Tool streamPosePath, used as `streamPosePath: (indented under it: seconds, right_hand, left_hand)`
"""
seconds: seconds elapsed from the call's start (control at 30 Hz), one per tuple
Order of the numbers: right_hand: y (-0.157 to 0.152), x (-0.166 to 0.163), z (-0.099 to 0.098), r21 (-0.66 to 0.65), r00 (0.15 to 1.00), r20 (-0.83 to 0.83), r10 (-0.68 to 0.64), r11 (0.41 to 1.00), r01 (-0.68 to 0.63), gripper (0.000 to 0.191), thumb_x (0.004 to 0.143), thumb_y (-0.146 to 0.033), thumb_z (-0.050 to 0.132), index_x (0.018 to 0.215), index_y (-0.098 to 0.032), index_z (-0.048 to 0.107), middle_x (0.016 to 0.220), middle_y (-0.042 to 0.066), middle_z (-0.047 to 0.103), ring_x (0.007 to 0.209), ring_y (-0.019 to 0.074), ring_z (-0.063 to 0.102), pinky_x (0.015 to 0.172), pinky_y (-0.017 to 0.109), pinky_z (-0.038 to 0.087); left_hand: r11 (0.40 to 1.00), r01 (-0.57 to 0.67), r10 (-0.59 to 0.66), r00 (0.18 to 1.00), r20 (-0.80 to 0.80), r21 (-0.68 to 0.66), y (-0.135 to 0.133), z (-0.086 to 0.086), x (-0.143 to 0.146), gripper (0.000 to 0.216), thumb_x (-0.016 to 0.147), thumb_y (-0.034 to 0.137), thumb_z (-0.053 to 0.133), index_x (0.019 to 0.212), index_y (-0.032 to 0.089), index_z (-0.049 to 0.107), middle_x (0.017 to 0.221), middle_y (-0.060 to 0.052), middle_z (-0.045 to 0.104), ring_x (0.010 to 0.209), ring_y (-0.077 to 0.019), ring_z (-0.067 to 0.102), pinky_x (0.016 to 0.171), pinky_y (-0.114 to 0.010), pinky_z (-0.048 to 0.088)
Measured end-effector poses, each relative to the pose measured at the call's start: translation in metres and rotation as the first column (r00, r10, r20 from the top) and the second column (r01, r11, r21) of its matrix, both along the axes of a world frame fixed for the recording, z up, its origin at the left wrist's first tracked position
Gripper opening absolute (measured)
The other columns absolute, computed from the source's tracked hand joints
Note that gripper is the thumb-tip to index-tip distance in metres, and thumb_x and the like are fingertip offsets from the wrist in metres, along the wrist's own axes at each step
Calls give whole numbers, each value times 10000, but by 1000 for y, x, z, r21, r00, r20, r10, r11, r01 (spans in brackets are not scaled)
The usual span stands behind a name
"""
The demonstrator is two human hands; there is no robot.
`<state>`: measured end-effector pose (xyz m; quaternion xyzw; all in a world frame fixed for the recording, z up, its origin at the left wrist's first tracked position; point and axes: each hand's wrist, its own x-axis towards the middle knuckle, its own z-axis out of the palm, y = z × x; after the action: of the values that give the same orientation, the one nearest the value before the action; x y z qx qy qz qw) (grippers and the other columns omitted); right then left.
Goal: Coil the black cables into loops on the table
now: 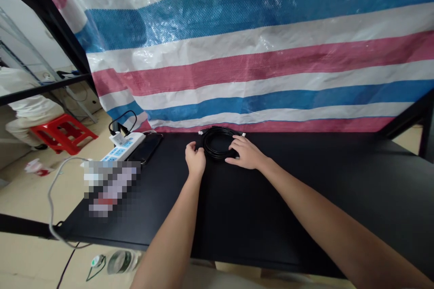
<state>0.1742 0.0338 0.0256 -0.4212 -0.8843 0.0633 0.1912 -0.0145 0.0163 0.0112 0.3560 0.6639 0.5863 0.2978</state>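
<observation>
A coiled black cable with white plug ends lies at the far middle of the black table. My left hand rests at the coil's left edge with its fingers curled against the cable. My right hand lies on the coil's right side, fingers stretched out flat over the loops. Whether either hand actually grips the cable is hard to make out.
A white power strip with a plugged-in charger and a dark phone lie at the table's left. A blurred-out object sits near the left edge. A striped tarp hangs behind. A red stool and a seated person are at far left.
</observation>
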Motion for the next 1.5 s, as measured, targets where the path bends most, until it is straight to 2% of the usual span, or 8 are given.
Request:
streamPosePath:
  seconds: [0.17, 0.73, 0.9, 1.03, 1.2, 1.3, 1.4, 1.5]
  right_hand:
    - [-8, 15, -3, 35, 999, -14, -40, 999, 41, 391, 691, -560, 673, 856, -206, 666, 996, 124, 670, 1237, 340, 471, 1032, 508, 364]
    - [-30, 152, -1, -20, 979, -75, -189, 982, 188, 289, 744, -533, 573, 779, -251, 628, 965, 103, 695, 1235, 346, 508, 1005, 502, 426]
    - [-30, 138, -6, 44, 917, -208, -340, 934, 356, 238, 804, -467, 521, 805, -259, 637, 994, 91, 704, 1210, 317, 534, 1027, 505, 405]
    - [-30, 111, -1, 168, 875, -363, -321, 901, 400, 168, 791, -402, 541, 745, -258, 615, 892, 74, 707, 1046, 288, 620, 936, 478, 474]
    - [-39, 78, 4, 290, 841, -515, -165, 890, 353, 156, 796, -310, 521, 662, -246, 567, 659, 43, 651, 667, 206, 630, 645, 341, 519]
    - [-52, 60, 1, 251, 867, -492, -79, 941, 228, 111, 776, -227, 499, 695, -236, 574, 611, 16, 619, 550, 161, 581, 542, 277, 467]
    - [-60, 49, -5, 180, 902, -433, 7, 980, 79, 162, 747, -150, 439, 677, -231, 560, 585, -2, 598, 508, 140, 553, 520, 253, 428]
    - [-62, 46, -7, 155, 907, -422, 7, 986, 64, 193, 718, -129, 401, 578, -230, 488, 497, -21, 528, 448, 126, 499, 488, 242, 378]
  left_hand:
    - [1000, 2, -2, 1000, -17, 5, -2, 2, -4, 215, 689, 109, 565, 881, 207, 563, 1063, -88, 617, 1074, -219, 606, 955, -364, 447]
    - [997, 73, -75, 987, -142, -20, -11, 15, 1, 130, 650, 94, 580, 724, 201, 571, 902, -64, 578, 922, -213, 623, 870, -355, 488]
    - [997, 75, -74, 984, -165, -5, -12, 18, 2, 137, 635, 94, 580, 713, 207, 577, 872, -53, 579, 886, -210, 625, 851, -351, 489]
    - [997, 73, -68, 984, -166, 24, -13, 19, 3, 119, 632, 105, 572, 695, 206, 568, 805, -28, 593, 829, -188, 621, 820, -325, 481]
    - [985, 171, -163, 973, -164, 38, -20, 23, 9, 33, 700, 224, 546, 683, 202, 564, 615, 18, 572, 587, -140, 560, 637, -267, 455]
    - [949, 309, -287, 924, -251, 55, -27, 23, 13, 248, 772, 380, 498, 601, 205, 533, 507, 31, 507, 464, -115, 464, 524, -247, 387]
    - [936, 349, -309, 884, -351, 55, -32, 19, 15, 462, 806, 493, 433, 447, 219, 340, 415, 45, 330, 415, -89, 323, 467, -248, 288]
    - [929, 369, -329, 860, -390, 31, -35, 13, 15, 541, 828, 527, 383, 416, 228, 200, 412, 45, 208, 413, -79, 233, 455, -265, 221]
